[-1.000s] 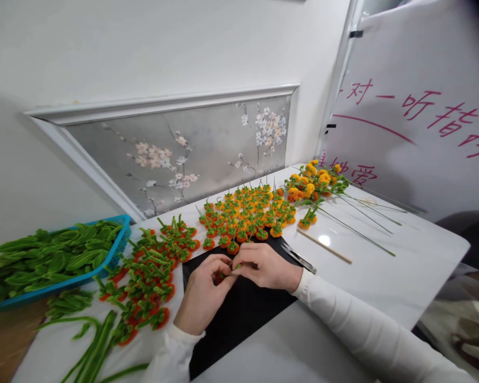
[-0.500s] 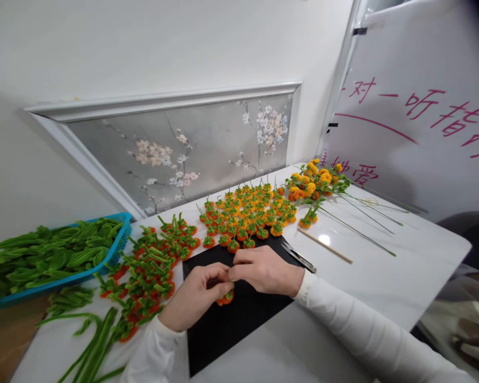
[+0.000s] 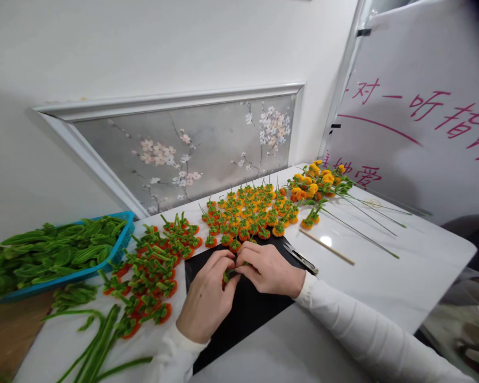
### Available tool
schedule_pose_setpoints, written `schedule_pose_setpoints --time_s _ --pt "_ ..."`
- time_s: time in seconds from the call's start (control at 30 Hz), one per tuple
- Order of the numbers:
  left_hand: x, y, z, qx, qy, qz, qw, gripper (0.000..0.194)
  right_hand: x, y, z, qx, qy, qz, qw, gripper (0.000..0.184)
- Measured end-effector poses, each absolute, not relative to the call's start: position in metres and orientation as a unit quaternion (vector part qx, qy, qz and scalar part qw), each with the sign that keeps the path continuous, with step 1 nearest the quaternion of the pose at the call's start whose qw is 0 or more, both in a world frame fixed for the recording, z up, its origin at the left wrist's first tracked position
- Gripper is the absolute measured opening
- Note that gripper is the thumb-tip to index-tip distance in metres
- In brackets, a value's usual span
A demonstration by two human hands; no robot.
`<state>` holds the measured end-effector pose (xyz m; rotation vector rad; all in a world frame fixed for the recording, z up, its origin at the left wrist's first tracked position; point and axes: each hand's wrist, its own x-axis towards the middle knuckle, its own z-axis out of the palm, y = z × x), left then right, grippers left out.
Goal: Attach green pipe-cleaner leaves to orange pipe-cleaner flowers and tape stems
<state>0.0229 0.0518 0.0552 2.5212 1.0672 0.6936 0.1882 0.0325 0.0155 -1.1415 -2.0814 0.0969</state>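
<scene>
Head view: the left hand (image 3: 205,299) and the right hand (image 3: 270,269) are together at the fingertips above a black mat (image 3: 243,324). Both are pinched on one small orange-and-green flower piece (image 3: 225,277) (largely hidden by the fingers). It sits over the mat's upper part. Just beyond the mat stand rows of orange and yellow flower heads (image 3: 251,209), green parts upward. Left of the mat is a group of red-orange flower heads (image 3: 150,276) with thick green stubs.

A pair of metal snips (image 3: 300,258) lies at the mat's right edge, near the right hand. A thin wooden stick (image 3: 327,247) rests on the white table (image 3: 387,290) farther right. Behind it lies a bunch of yellow and orange flowers (image 3: 317,182), with long thin stems (image 3: 363,234) close by. At the far left, a blue basket (image 3: 128,234) holds green fuzzy leaves (image 3: 67,252); loose green strips (image 3: 99,346) lie in front.
</scene>
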Motion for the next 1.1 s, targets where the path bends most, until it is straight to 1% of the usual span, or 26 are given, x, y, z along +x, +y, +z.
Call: schedule_pose_setpoints --time_s 0.1,0.17,0.23,0.33,0.47,0.67,0.73,0.83,0.9,0.97,1.1 --pt "0.024 0.053 0.049 0.87 0.382 0.277 0.141 0.013 0.188 0.033 0.016 -0.446 -0.814 0.028 0.37 0.014" --pt "0.023 0.056 0.048 0.863 0.383 0.289 0.159 0.015 0.189 0.034 0.017 -0.439 -0.822 0.022 0.363 0.015" --pt "0.022 0.058 0.048 0.857 0.385 0.28 0.198 0.017 0.191 0.035 0.017 -0.426 -0.832 0.018 0.355 0.015" --pt "0.019 0.059 0.051 0.849 0.388 0.256 0.252 0.017 0.194 0.036 0.016 -0.408 -0.844 0.006 0.347 0.015" --pt "0.017 0.058 0.058 0.849 0.377 0.223 0.297 0.016 0.196 0.037 0.014 -0.381 -0.856 -0.038 0.348 0.017" --pt "0.012 0.06 0.072 0.863 0.355 0.108 0.343 0.019 0.195 0.036 0.015 -0.331 -0.876 -0.091 0.339 0.021" --pt "0.012 0.06 0.074 0.866 0.358 0.119 0.329 0.013 0.194 0.035 0.016 -0.342 -0.872 -0.073 0.343 0.02" --pt "0.014 0.059 0.073 0.871 0.372 0.188 0.261 0.003 0.193 0.033 0.016 -0.377 -0.857 -0.01 0.351 0.016" --pt "0.016 0.059 0.07 0.873 0.369 0.212 0.24 0.007 0.193 0.032 0.016 -0.387 -0.852 0.022 0.351 0.015" --pt "0.016 0.059 0.068 0.872 0.355 0.218 0.258 0.014 0.193 0.032 0.017 -0.383 -0.853 0.042 0.353 0.015" --pt "0.015 0.06 0.066 0.847 0.336 0.223 0.346 0.014 0.197 0.032 0.022 -0.367 -0.852 0.08 0.364 0.015"
